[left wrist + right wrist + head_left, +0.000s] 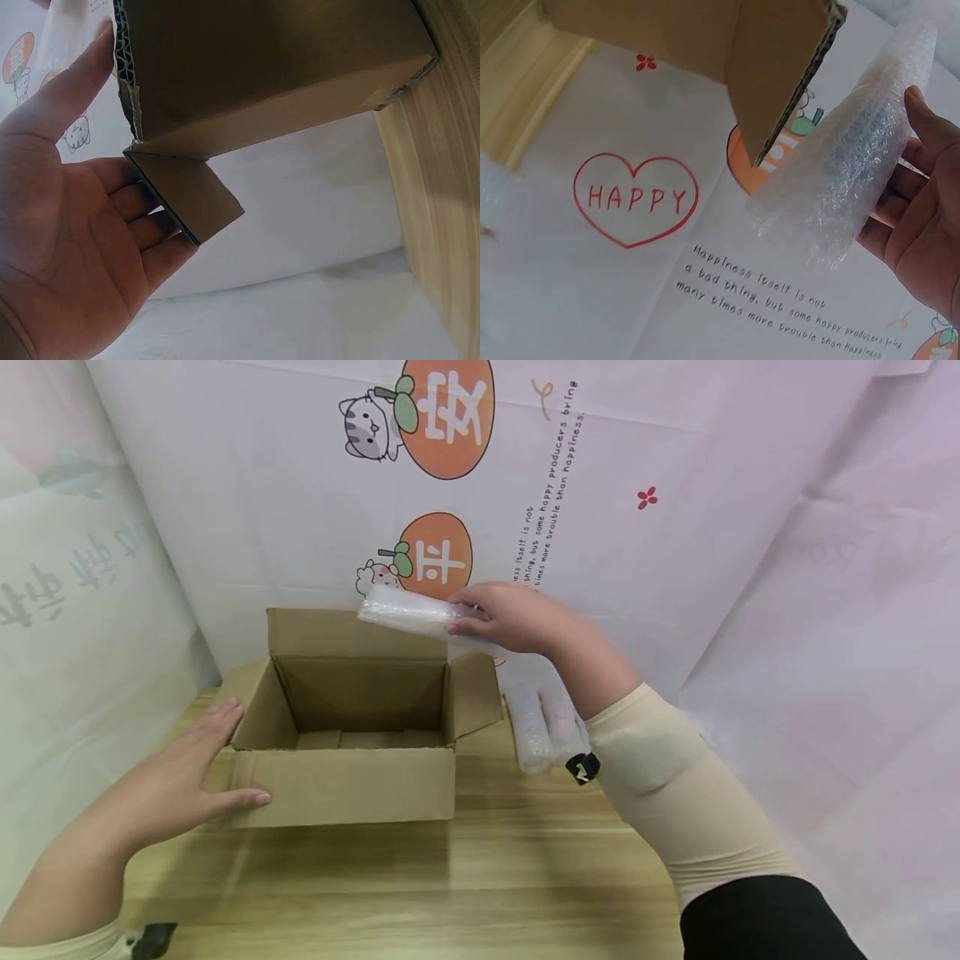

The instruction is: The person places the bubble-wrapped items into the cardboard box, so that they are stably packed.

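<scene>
An uncovered cardboard box stands on the wooden table with its flaps folded outward. My left hand rests at its left front corner, fingers extended along the side flap and thumb against the front flap. Above the box's back right corner, my right hand pinches a bubble-wrapped bundle between thumb and fingers. The wrap is clear and roughly tube-shaped; what it encloses cannot be made out. No contents show in the visible part of the box's inside.
More bubble-wrapped rolls lie on the table right of the box, partly behind my right forearm. A printed white cloth hangs behind, with further white cloths at both sides.
</scene>
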{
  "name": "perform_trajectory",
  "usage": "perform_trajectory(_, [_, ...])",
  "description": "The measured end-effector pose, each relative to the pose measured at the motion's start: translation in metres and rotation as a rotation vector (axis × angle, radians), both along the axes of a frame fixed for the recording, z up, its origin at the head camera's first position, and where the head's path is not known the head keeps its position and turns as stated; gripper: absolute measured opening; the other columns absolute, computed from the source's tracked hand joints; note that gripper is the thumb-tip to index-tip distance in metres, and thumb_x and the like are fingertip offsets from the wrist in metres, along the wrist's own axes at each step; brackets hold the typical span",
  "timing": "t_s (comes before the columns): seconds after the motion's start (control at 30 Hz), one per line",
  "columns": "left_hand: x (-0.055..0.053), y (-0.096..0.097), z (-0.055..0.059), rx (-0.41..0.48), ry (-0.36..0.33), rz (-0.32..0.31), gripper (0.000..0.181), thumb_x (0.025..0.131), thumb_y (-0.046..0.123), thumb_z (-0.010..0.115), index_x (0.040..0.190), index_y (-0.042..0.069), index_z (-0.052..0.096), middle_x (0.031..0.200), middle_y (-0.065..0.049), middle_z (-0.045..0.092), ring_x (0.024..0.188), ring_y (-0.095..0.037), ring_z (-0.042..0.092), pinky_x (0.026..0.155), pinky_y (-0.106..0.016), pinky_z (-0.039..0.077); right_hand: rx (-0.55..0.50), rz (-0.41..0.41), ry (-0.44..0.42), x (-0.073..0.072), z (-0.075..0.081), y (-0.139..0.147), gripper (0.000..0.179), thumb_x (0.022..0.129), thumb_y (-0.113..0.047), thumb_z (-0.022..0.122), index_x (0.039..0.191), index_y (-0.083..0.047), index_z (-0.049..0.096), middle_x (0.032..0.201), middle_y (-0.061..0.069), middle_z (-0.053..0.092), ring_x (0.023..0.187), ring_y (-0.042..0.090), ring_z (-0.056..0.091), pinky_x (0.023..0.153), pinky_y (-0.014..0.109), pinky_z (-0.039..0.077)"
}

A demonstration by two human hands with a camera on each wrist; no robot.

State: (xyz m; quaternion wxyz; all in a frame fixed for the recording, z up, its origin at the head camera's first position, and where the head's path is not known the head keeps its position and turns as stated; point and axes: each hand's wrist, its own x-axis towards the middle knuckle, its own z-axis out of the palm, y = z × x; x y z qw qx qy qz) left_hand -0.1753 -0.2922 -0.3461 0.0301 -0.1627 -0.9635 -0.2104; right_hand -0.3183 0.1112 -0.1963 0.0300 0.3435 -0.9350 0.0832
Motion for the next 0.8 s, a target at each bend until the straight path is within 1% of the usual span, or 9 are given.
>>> perform_trajectory(0.23, [0.000,0.001,0.000,0.002,0.003,-0.006,0.118,0.080,0.063,0.070,0.159,0.012,-0.001,0.165,-0.015,-0.004,0.147,-0.049,0.008,0.109,-0.074,0.016,0.001,0.065,0.000,0.002,0.002,-0.026,0.040,0.097,-0.048,0.057,0.128,-0.023,0.061,0.117,-0.008,0.064,0.106,0.011,0.057,0.098,0.034,0.047])
perform_trajectory(0.37, [0.000,0.001,0.001,-0.003,0.006,-0.001,0.118,0.080,0.064,0.070,0.159,0.011,-0.001,0.165,-0.015,-0.005,0.148,-0.048,0.007,0.110,-0.073,0.015,0.033,0.084,0.014,0.005,-0.001,-0.040,0.047,0.096,-0.050,0.057,0.134,-0.022,0.059,0.126,-0.008,0.063,0.114,0.009,0.058,0.104,0.033,0.045])
perform_trajectory(0.47, [0.001,0.000,0.000,-0.006,0.006,-0.001,0.119,0.080,0.064,0.069,0.159,0.010,-0.001,0.165,-0.016,-0.005,0.148,-0.047,0.005,0.112,-0.072,0.012,0.056,0.090,0.010,0.008,-0.004,-0.050,0.049,0.095,-0.053,0.056,0.134,-0.024,0.058,0.127,-0.010,0.062,0.114,0.007,0.057,0.103,0.032,0.046])
perform_trajectory(0.53, [0.001,0.000,-0.001,-0.007,0.007,-0.002,0.119,0.080,0.064,0.069,0.159,0.009,-0.001,0.164,-0.016,-0.005,0.148,-0.047,0.004,0.113,-0.072,0.011,0.060,0.109,-0.003,0.010,-0.007,-0.056,0.042,0.096,-0.053,0.056,0.124,-0.023,0.062,0.115,-0.008,0.064,0.106,0.006,0.058,0.095,0.030,0.048])
perform_trajectory(0.6, [0.001,0.000,-0.001,-0.006,0.006,-0.004,0.119,0.080,0.064,0.069,0.158,0.009,-0.001,0.164,-0.017,-0.005,0.148,-0.047,0.004,0.113,-0.071,0.010,0.052,0.132,-0.019,0.012,-0.010,-0.062,0.034,0.096,-0.051,0.056,0.111,-0.022,0.061,0.101,-0.007,0.062,0.097,0.007,0.056,0.085,0.029,0.047])
perform_trajectory(0.63, [0.001,0.000,-0.001,-0.006,0.007,-0.005,0.120,0.080,0.064,0.069,0.158,0.009,-0.001,0.164,-0.017,-0.005,0.148,-0.047,0.004,0.113,-0.071,0.010,0.047,0.144,-0.022,0.013,-0.012,-0.065,0.032,0.096,-0.051,0.057,0.109,-0.021,0.061,0.099,-0.007,0.060,0.094,0.007,0.055,0.083,0.028,0.047])
perform_trajectory(0.7, [0.001,0.001,-0.001,-0.004,0.010,-0.005,0.120,0.080,0.064,0.069,0.158,0.009,-0.002,0.164,-0.017,-0.005,0.148,-0.047,0.004,0.113,-0.071,0.010,0.054,0.160,-0.031,0.015,-0.016,-0.071,0.031,0.096,-0.049,0.057,0.108,-0.020,0.060,0.097,-0.006,0.059,0.092,0.008,0.054,0.080,0.027,0.046])
perform_trajectory(0.8, [0.001,0.001,-0.001,-0.003,0.012,-0.005,0.120,0.080,0.064,0.070,0.158,0.009,-0.002,0.164,-0.017,-0.004,0.149,-0.046,0.003,0.114,-0.070,0.009,0.076,0.164,-0.028,0.016,-0.024,-0.079,0.034,0.096,-0.049,0.057,0.116,-0.022,0.061,0.103,-0.009,0.059,0.093,0.007,0.054,0.081,0.025,0.046])
